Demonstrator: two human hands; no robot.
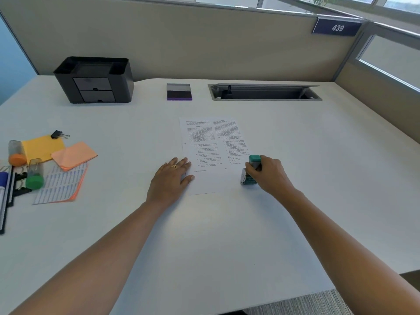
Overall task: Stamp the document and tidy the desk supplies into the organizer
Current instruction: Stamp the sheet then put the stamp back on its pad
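Observation:
A printed document [212, 142] lies flat in the middle of the white desk. My left hand [171, 180] rests palm down on its lower left corner, fingers spread. My right hand [269, 173] grips a green-topped stamp [251, 170], whose base stands on the desk at the paper's lower right edge. An open purple ink pad [179, 93] sits beyond the paper. The black organizer [95, 79] with two small drawers stands at the back left.
At the left edge lie yellow [43, 146] and orange [73, 154] sticky notes, a black binder clip [59, 134], a label sheet [61, 185], two capped tubes [35, 175], and pens [5, 196]. A recessed cable tray [264, 92] is at the back right, partition walls behind.

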